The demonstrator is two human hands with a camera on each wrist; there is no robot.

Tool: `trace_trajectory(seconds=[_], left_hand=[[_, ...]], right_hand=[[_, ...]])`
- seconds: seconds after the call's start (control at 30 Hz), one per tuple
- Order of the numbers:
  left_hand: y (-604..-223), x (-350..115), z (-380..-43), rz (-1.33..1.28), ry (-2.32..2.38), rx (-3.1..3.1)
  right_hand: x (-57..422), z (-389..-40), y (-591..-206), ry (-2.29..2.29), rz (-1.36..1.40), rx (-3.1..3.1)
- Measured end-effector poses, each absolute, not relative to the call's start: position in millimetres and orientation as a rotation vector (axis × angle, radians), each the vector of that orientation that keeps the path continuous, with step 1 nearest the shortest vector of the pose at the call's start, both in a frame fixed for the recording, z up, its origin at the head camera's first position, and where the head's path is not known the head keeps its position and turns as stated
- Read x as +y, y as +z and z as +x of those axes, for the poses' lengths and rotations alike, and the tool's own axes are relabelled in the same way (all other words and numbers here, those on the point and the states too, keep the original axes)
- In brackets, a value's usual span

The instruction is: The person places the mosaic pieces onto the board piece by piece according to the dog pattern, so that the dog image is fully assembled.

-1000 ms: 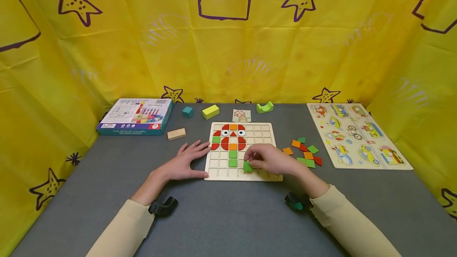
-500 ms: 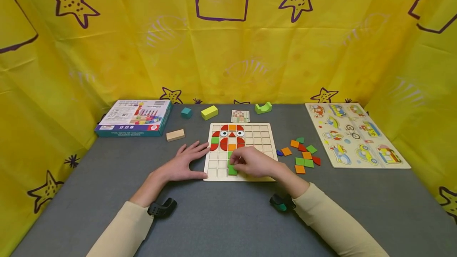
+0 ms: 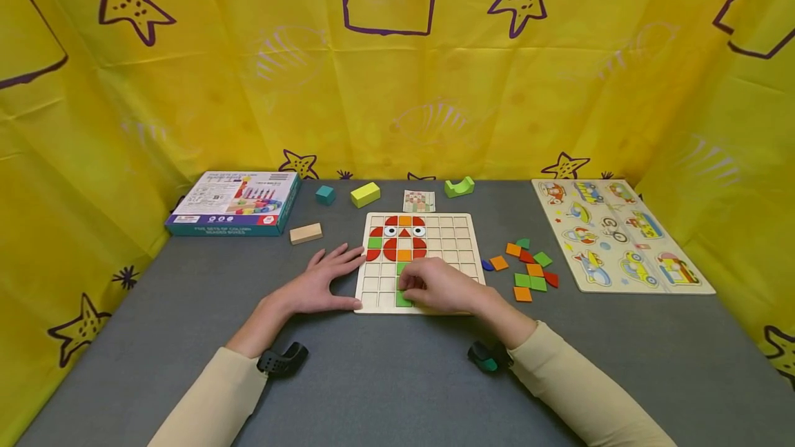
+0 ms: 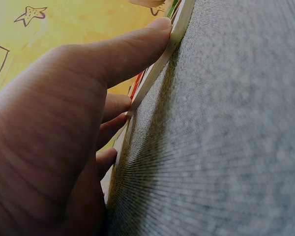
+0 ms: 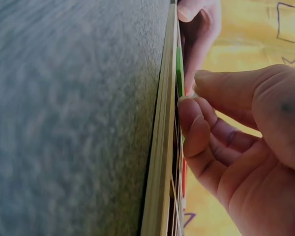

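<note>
A wooden grid board [image 3: 456,245] lies on the grey table with red, orange and green tiles set in its left half as a bird-like figure with two eye tiles. My right hand [image 3: 442,284] has curled fingers and a bent thumb at a green square tile [image 3: 404,301] in the board's bottom row. In the right wrist view that tile [image 5: 179,69] lies flat, fingertips [image 5: 186,105] right at its end and the thumb slightly away. My left hand [image 3: 315,284] is spread, with fingertips and thumb [image 4: 137,46] resting on the board's left edge.
Several loose tiles [image 3: 522,281] lie right of the board. A picture board [image 3: 621,236] is farther right. Behind stand a pattern card [image 3: 419,201], a green arch block [image 3: 459,187], a yellow block [image 3: 365,195] and a teal cube [image 3: 325,194]. A plain wooden block [image 3: 306,234] and box [image 3: 234,203] are left.
My right hand has moved left across the board with the green tile, which now lies in the bottom row under the green column. The left hand has stayed at the board's edge.
</note>
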State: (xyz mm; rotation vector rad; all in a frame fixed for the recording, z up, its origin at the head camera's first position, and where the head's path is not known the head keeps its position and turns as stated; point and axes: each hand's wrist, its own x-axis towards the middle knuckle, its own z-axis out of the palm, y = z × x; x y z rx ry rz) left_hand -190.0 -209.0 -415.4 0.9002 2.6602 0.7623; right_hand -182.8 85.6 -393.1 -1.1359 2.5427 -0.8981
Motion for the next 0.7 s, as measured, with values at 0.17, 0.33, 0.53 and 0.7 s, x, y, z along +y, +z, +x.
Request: trace_trajectory(seconds=[0.17, 0.33, 0.53, 0.7], left_hand=[[-415.1, -208.7, -190.5, 0.898, 0.76, 2.668], [-416.4, -209.1, -191.2, 0.913, 0.753, 2.68], [-416.2, -209.6, -190.6, 0.914, 0.754, 2.679], [-414.8, -209.1, -189.9, 0.911, 0.756, 2.669]], right_hand=[[92.0, -183.9, -390.9, -0.924, -1.126, 2.555], [102.7, -186.3, -388.1, -0.984, -1.109, 2.581], [120.9, -190.0, -389.3, -0.993, -1.027, 2.633], [138.3, -192.8, -389.3, -1.01, -0.958, 2.68]])
